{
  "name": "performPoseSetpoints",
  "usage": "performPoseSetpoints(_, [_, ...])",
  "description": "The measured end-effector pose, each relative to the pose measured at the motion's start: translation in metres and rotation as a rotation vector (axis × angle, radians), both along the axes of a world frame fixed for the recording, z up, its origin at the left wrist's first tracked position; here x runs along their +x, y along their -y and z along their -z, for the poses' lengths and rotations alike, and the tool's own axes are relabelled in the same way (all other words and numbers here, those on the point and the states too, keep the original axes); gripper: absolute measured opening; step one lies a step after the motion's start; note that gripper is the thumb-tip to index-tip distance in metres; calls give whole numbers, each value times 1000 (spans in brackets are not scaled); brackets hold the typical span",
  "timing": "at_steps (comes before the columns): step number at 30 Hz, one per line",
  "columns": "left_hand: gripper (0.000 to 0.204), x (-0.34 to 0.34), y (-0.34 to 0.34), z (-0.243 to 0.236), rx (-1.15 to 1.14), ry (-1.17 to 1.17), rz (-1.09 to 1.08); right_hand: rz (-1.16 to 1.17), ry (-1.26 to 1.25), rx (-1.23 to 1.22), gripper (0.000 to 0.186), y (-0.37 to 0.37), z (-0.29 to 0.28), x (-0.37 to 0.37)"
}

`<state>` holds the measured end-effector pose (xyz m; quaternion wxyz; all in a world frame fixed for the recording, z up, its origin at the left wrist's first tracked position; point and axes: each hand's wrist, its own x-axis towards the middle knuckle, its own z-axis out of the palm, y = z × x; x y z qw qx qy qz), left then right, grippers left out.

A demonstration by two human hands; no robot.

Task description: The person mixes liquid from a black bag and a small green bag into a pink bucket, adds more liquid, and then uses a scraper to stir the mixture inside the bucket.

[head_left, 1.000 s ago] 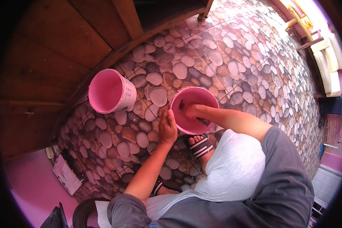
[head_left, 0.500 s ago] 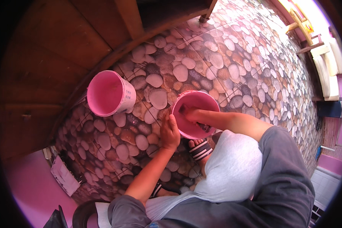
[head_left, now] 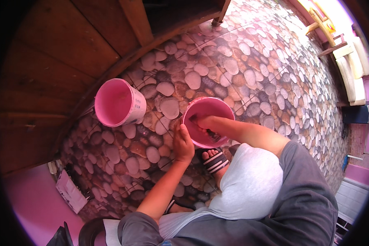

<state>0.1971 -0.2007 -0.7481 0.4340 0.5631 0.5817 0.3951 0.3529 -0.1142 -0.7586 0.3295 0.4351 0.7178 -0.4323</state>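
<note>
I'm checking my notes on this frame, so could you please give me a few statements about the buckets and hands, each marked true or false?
1. The right hand reaches inside the nearer pink bucket. True.
2. The left hand rests inside the far bucket. False: it grips the nearer bucket's rim.
3. Both buckets stand on a pebble-patterned floor. True.
4. The person is barefoot. False: a striped sandal shows on one foot.

L hand (head_left: 183,143) curled, thumb up, forearm running down to lower edge, elbow bent. R hand (head_left: 201,122) reaches fwd, fingers bent down, forearm stretched across from right.
</note>
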Motion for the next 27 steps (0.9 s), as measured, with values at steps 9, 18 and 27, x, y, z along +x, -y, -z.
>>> performPoseSetpoints(9, [38,18,47,-10,-172,-22,-118,-265,28,68,32,-13,19,4])
performPoseSetpoints(18, [39,-15,-26,-27,96,-116,207,26,-15,21,28,-13,10,-5])
performPoseSetpoints(27, [53,-51,-16,-17,194,-165,287,356,-131,-218,23,-21,-1,-14])
